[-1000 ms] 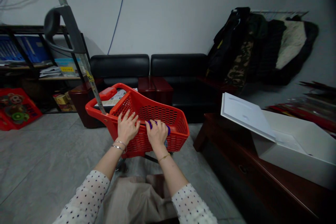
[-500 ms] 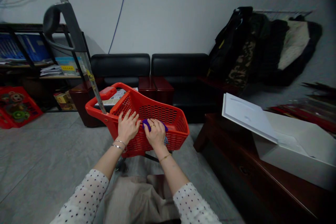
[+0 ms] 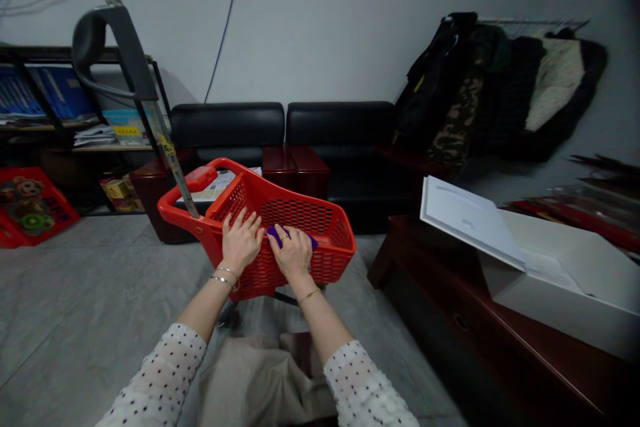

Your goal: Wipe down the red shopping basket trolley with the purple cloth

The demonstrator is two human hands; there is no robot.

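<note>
Red shopping cart (image 3: 267, 273): basket (image 3: 300, 212) open from above at the frame's centre, perforated walls closing its sides.
Near rim (image 3: 336, 251): left hand (image 3: 242, 242), right hand (image 3: 293, 252) and purple cloth (image 3: 273, 232) obstruct its middle; bare stretch to their right.
Metal pole (image 3: 175, 170): slants through the upper left, barring the way over the push handle (image 3: 201, 178).
Floor (image 3: 363, 300): gap right of centre, between cart and wooden table (image 3: 480, 340).

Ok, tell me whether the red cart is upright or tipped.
Upright: the red cart opens upward, and a dark wheel shows beneath it.

Grey floor (image 3: 100, 313), 1 red cart (image 3: 263, 273) standing on it
</note>
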